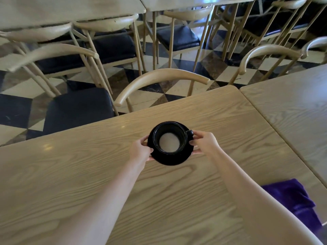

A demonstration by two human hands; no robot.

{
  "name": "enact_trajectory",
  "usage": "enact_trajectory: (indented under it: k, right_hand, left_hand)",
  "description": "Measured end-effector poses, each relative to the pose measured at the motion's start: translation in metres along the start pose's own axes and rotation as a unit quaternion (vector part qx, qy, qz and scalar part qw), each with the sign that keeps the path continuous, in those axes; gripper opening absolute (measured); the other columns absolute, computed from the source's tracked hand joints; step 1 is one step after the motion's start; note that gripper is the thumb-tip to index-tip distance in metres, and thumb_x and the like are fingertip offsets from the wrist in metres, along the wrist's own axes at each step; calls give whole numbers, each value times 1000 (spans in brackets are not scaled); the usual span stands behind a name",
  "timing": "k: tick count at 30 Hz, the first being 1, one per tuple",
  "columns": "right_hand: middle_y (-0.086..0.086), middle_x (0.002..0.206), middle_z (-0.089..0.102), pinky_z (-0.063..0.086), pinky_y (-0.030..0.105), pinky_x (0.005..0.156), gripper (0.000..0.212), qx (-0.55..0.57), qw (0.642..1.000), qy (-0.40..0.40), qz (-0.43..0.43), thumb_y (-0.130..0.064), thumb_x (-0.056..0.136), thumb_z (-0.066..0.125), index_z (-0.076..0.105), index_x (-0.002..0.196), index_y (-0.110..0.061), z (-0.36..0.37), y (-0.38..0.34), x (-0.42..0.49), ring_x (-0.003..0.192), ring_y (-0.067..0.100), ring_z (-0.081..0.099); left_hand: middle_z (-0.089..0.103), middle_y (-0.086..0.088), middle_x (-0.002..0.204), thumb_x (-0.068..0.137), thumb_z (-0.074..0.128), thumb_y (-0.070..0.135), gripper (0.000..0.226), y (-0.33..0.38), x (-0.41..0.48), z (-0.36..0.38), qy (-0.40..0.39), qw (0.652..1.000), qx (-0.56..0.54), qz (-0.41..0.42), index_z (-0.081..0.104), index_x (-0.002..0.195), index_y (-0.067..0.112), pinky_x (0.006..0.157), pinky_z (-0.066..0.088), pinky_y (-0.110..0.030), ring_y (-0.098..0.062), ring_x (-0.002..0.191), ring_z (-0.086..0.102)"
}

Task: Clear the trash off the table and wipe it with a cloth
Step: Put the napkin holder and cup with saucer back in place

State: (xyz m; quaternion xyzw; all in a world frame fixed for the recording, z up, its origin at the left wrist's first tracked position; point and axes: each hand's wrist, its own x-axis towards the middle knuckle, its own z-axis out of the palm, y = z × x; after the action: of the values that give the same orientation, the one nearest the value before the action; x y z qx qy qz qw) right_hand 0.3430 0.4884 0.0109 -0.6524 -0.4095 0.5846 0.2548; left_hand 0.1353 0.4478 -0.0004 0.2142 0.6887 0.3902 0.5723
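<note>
Two hands grip one black saucer (169,159) from opposite sides in the head view: left hand (141,150) on its left rim, right hand (205,143) by the cup (170,137) handle. Keep it level; pale liquid sits inside. The purple cloth (292,197) lies on the surface (70,174), near right.

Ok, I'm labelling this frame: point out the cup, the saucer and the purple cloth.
cup (184,134): head view, right rim.
saucer (169,159): head view, bare near edge.
purple cloth (290,197): head view, middle of the fold.
</note>
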Motion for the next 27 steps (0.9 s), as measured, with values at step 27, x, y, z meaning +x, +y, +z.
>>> enact_trajectory:
  k: [27]
  right_hand:
    - [8, 99, 70, 62, 33, 61, 44, -22, 993, -117, 1, 14, 83, 55, 62, 120, -10, 374, -28, -41, 86, 25, 69]
  left_hand:
    - [58, -17, 123, 84, 46, -17, 59, -26, 4, -368, 164, 986, -10, 11, 53, 132, 16, 74, 58, -42, -27, 94, 61]
